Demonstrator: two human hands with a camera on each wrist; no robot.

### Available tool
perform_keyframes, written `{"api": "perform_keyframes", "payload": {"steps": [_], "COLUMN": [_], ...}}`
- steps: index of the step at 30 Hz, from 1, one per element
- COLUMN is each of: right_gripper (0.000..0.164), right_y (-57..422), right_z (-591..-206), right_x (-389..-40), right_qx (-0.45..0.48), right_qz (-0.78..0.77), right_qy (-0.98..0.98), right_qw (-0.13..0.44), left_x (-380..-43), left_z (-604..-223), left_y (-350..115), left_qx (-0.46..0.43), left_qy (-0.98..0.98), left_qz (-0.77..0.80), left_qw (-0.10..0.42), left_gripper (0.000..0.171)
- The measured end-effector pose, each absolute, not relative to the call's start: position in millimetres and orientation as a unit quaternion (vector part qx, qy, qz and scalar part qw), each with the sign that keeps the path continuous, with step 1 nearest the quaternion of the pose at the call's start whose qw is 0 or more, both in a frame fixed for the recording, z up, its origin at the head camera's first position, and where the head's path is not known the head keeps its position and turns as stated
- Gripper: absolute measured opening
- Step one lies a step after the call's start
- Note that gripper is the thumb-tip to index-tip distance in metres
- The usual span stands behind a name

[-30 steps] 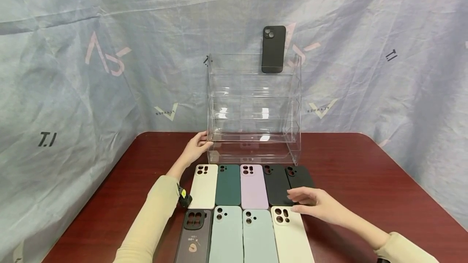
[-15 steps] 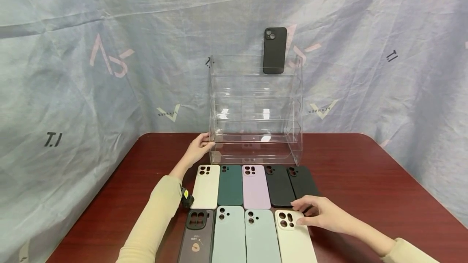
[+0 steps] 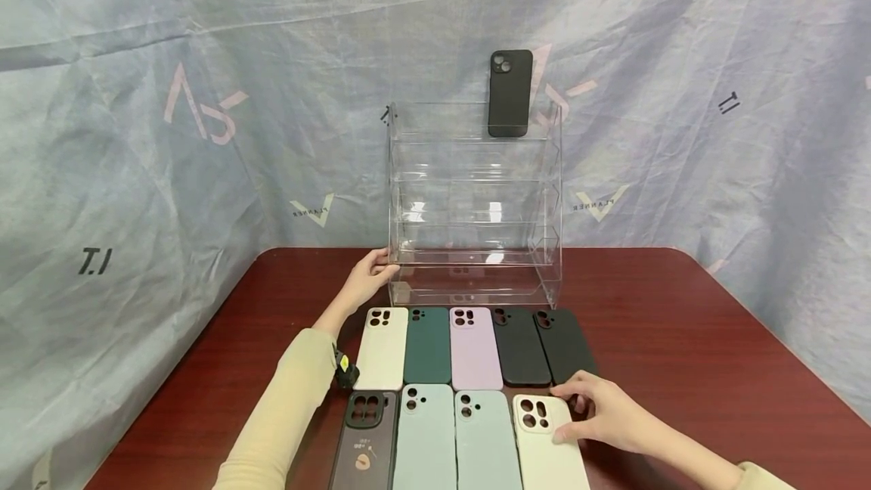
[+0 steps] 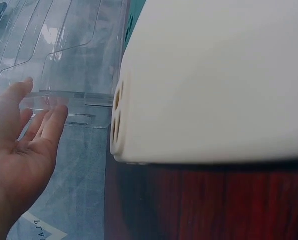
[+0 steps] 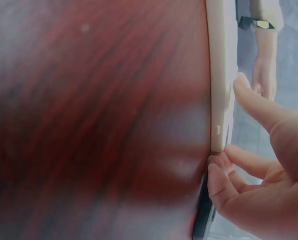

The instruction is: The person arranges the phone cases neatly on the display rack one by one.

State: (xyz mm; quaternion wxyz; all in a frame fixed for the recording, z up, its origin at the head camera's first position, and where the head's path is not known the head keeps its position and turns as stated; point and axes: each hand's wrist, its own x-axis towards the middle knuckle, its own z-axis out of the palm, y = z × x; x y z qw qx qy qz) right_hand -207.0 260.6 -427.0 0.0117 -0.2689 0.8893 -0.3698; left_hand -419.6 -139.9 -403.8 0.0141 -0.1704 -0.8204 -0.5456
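Note:
At the front right, my right hand (image 3: 605,414) grips the top right corner of a cream phone case (image 3: 554,463). Its thumb lies on the case's face near the right side, its fingertips at the top edge. The right wrist view shows this case (image 5: 222,75) edge-on, with fingertips at its end. My left hand (image 3: 362,278) touches the lower left side of a clear acrylic display rack (image 3: 554,286); its fingers stay fairly straight, thumb apart from them. A black phone case (image 3: 510,93) stands upright on the rack's top tier, toward the right.
The front row also holds a grey printed case (image 3: 361,452) and two pale blue cases, one (image 3: 427,445) beside the other. Behind them lie a cream case (image 3: 382,350), a green case (image 3: 427,350), a lilac case (image 3: 475,354) and two black cases, with one (image 3: 566,346) rightmost.
My right hand has come down toward me, from over the black cases to the front cream case, and now holds its corner. That case has slid slightly toward me. My left hand stays at the rack.

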Motion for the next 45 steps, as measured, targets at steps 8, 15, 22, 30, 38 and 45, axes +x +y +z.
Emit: {"api": "perform_keyframes", "payload": {"steps": [8,15,22,30,38,45], "right_gripper": [0.062,0.056,0.058,0.068,0.059,0.047], "right_y": [259,256,260,259,258,257], "right_z": [-429,-425,-414,-406,-400,-391], "right_x": [-203,-204,-207,-211,-214,-214], "right_qx": [-0.248,-0.243,-0.235,-0.171,-0.174,-0.161], "right_qz": [-0.331,-0.331,-0.385,-0.455,-0.487,-0.500], "right_qy": [0.910,0.911,0.891,0.870,0.856,0.849], "right_qw": [0.022,0.027,0.056,0.085,0.009,-0.045], "left_x": [-420,-424,-421,-422,-401,-398], "left_z": [-406,-405,-404,-408,-389,-385], "left_y": [-138,-141,-140,-140,-136,-135], "left_qx": [-0.168,-0.173,-0.161,-0.168,-0.166,-0.170], "left_qy": [-0.815,-0.807,-0.814,-0.816,-0.816,-0.821], "left_qz": [-0.554,-0.564,-0.558,-0.553,-0.553,-0.545], "left_qw": [0.002,-0.008,0.011,0.017,0.003,0.005], "left_gripper": [0.060,0.059,0.057,0.057,0.055,0.054]}}
